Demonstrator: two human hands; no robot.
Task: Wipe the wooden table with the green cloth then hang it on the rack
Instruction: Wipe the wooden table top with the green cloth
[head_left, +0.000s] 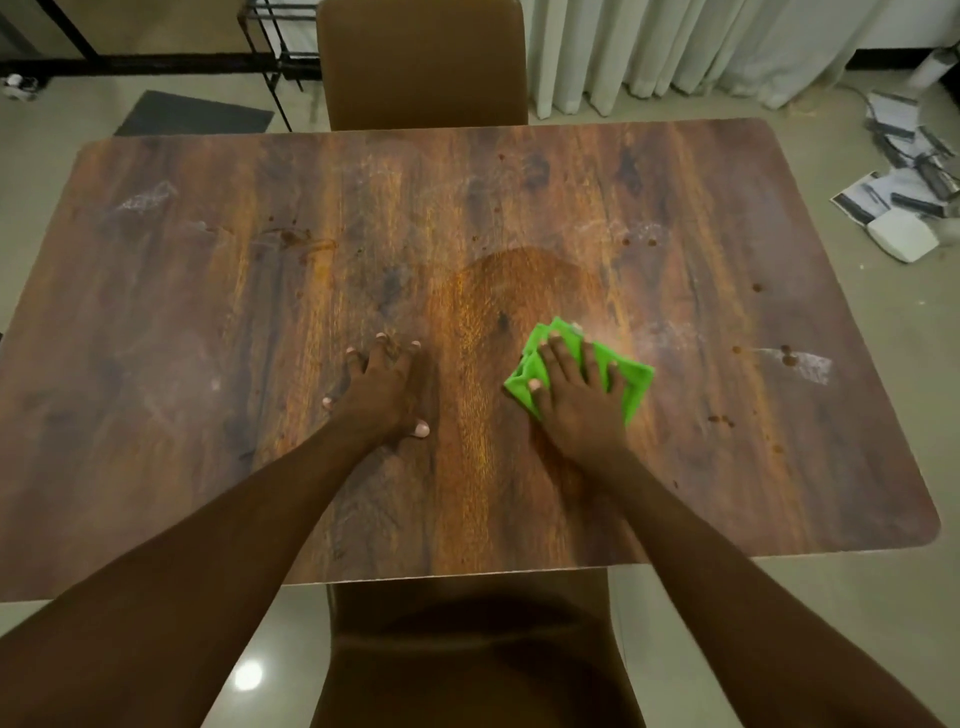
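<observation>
Right hand (579, 395) flat on green cloth (631, 382), pressing it to wooden table (208, 322). Left hand (382, 387) braced on bare wood, fingers spread. Darker wiped patch (519, 280) beyond cloth.

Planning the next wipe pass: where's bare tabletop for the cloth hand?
Nothing stands on the wooden table. Open runs lie left of the left hand and right of the green cloth; only the strip between the right hand and left hand is tight.

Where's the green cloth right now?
In the head view, the green cloth lies flat on the wooden table, right of centre, under the right hand, right of the left hand.
</observation>
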